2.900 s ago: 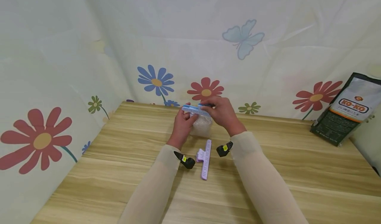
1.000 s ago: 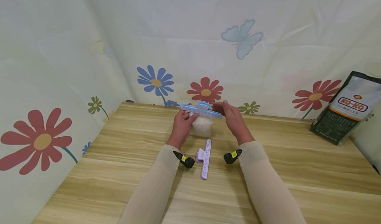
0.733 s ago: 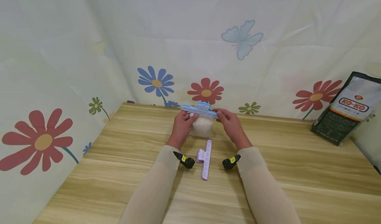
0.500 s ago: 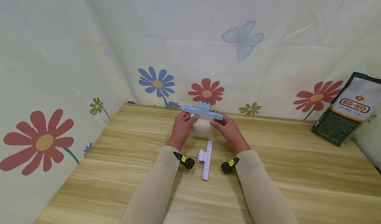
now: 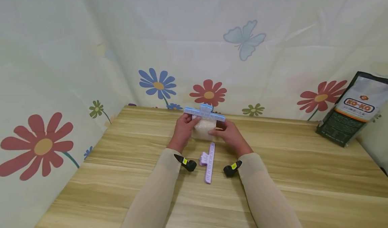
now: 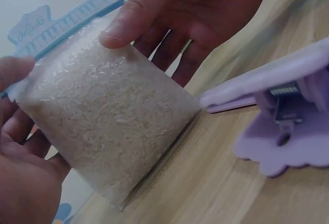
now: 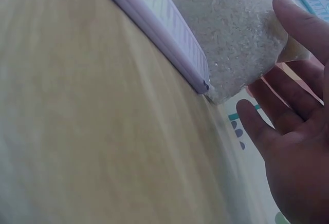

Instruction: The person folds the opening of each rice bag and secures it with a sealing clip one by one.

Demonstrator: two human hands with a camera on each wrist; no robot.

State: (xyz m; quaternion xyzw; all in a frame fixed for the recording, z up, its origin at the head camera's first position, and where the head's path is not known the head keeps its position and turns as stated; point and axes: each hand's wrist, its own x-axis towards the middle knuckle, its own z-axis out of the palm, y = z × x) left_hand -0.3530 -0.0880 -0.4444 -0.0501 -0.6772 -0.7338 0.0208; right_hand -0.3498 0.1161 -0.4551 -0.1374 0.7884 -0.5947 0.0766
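Note:
A clear bag of rice (image 5: pixel 202 128) stands on the table between both hands. A long blue sealing clip (image 5: pixel 206 109) lies across its top, its lever upward. My left hand (image 5: pixel 182 129) holds the bag's upper left, thumb in front just under the clip and fingers behind. On the right side, my right hand (image 5: pixel 232 135) holds the bag lower down. Its thumb rests on the front, and the right wrist view shows its fingers (image 7: pixel 282 98) spread behind. Nearer me lies a lilac sealing clip (image 5: pixel 209 164), lever to the left; its far end is close to the bag's base.
A black and white KO-KO bag (image 5: pixel 351 110) stands at the back right of the wooden table (image 5: pixel 288 174). A flower-printed cloth (image 5: pixel 188 46) hangs behind and at the left. Black wrist cameras (image 5: pixel 189 165) sit near each cuff.
My right hand has left the blue clip's lever, moved to the clip's right end, then down onto the bag's right side. My left hand keeps its hold. The lilac clip has stayed put.

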